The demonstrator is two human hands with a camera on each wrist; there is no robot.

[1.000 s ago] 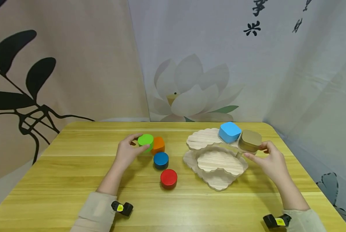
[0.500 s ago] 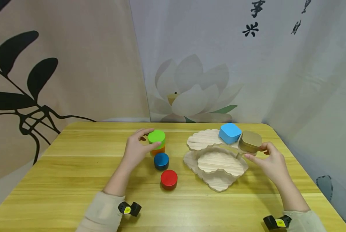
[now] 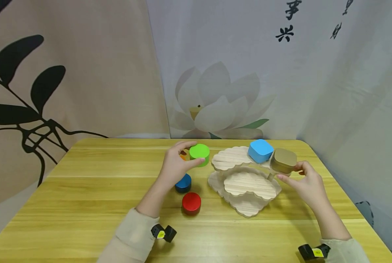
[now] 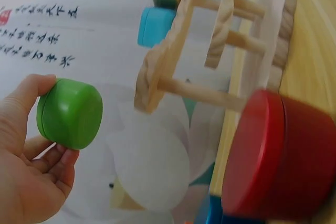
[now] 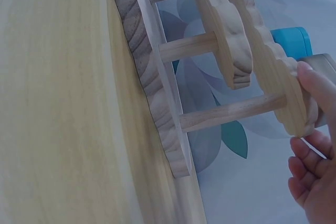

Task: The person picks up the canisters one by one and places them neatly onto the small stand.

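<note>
A person's left hand [image 3: 174, 166] holds a green block [image 3: 199, 155] between thumb and fingers, raised above a wooden table [image 3: 84, 182] toward its far edge, while the right hand [image 3: 309, 182] pinches the right end of a scalloped wooden stand's [image 3: 248, 183] top tier. The green block hangs just left of that tier, apart from it, as the left wrist view shows, and well apart from the right hand.

On the top tier sit a light blue block [image 3: 260, 151] and, beside the right hand's fingers, a gold block [image 3: 284, 160], both toward the table's far right corner. An orange block [image 3: 183, 157] shows in part behind the left hand; a dark blue block [image 3: 183, 183] and a red block [image 3: 191, 204] line up from there toward the near side, left of the stand.

A broad stretch of tabletop runs from the left forearm to the left edge. A slimmer band lies between the right hand and the right edge, and a gap of wood separates the red block from the stand's base.
</note>
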